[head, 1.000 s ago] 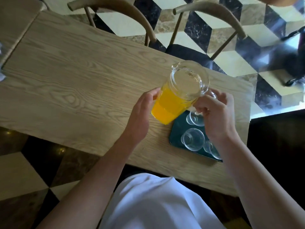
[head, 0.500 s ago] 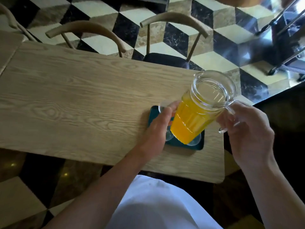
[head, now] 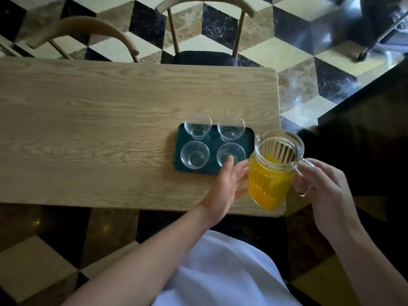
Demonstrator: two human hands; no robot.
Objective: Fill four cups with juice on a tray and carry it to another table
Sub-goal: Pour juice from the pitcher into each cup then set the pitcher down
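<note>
Right hand (head: 326, 186) reaches in from the lower right, forearm angled up and inward; its grip is closed round the clear handle of the jug (head: 273, 168), fingers wrapped through the loop. The jug is held off the tabletop (head: 92, 133) at the near right corner, tilted so its mouth leans away from the person. Orange juice (head: 267, 184) fills roughly the lower half; ribbed glass above it is clear.

Left hand (head: 227, 184) comes from the lower left, palm turned toward the jug's side, fingers spread and not closed on anything — fingertips touch or nearly touch the jug wall; contact cannot be settled. One fingertip overlaps the rim of the near right cup (head: 231, 153).

Tray (head: 180, 160), dark green, lies flat near the right end of the tabletop, closer to the near edge. Four clear cups stand on it in two rows: far left (head: 198, 128), far right (head: 231, 128), near left (head: 194, 154), and the near right one. All four look empty.

Hidden — the tray's near right corner, behind the left hand and jug. Two chairs (head: 198, 29) stand at the far edge, cut off at the frame top.
</note>
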